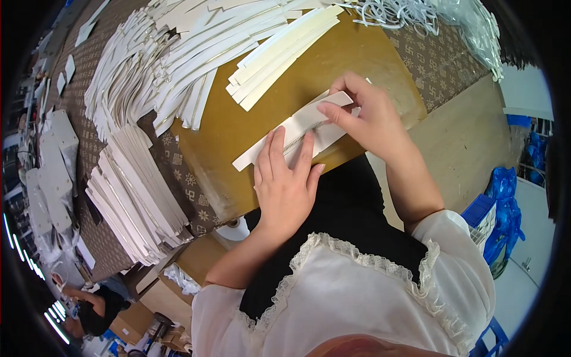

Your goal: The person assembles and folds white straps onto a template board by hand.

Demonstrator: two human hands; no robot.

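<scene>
My left hand [286,189] lies flat on the white zipper strip [299,135], fingers [278,156] slightly spread and pressed down on its near half, with the fingertips just short of the zipper teeth that run along the strip's middle. My right hand [372,119] holds the strip's far end: the forefinger lies along the top face and the other fingers [357,83] curl over the far edge, pinching that end. The strip lies slantwise on the brown board [238,128], its lower end free and pointing toward the board's left part, its near long edge close to the board's near rim, just above my lap. Between the strip and the short stack [285,44] of white strips farther up the board there is a bare band of brown, the only open room on the board. To the left, a fanned heap [172,65] of zipper strips overlaps the board's far left edge, and a thick stack [137,199] of strips sits on the patterned tabletop [443,59] just beside the board's left corner. A tangle of white cord [395,12] lies at the tabletop's far edge. Right of the board the surface turns plain and bare out to its own edge, beyond which stands a blue crate [485,214]. Another person [95,309] crouches well below the tabletop at lower left.
</scene>
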